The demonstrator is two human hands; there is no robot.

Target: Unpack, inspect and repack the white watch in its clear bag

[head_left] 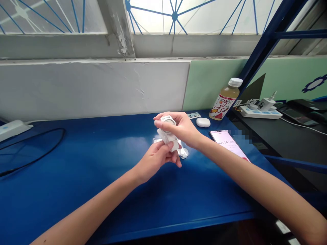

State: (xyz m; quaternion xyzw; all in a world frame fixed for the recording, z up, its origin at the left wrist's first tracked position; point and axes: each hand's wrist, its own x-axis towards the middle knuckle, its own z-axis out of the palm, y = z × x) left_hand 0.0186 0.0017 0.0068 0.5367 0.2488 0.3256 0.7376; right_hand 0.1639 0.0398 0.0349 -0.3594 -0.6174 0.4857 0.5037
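Note:
Above the middle of the blue desk [107, 170], both hands grip a small white plastic object [167, 135] with a round ring-like part at its top; its exact kind I cannot make out. My right hand [182, 126] has thumb and fingers closed around the upper, ringed part. Lower down, my left hand [159, 154] pinches the flat lower part between thumb and fingers. Behind the hands, partly hidden, lies a clear plastic piece or bag [184, 152] with small whitish bits.
To the right lie a white earbud case [203, 122] and a phone [228, 144] showing a timer. A drink bottle [226, 98] stands by the blue metal post. A power strip [260, 111] sits farther right; at left are a white power strip [15, 129] and a black cable [38, 160].

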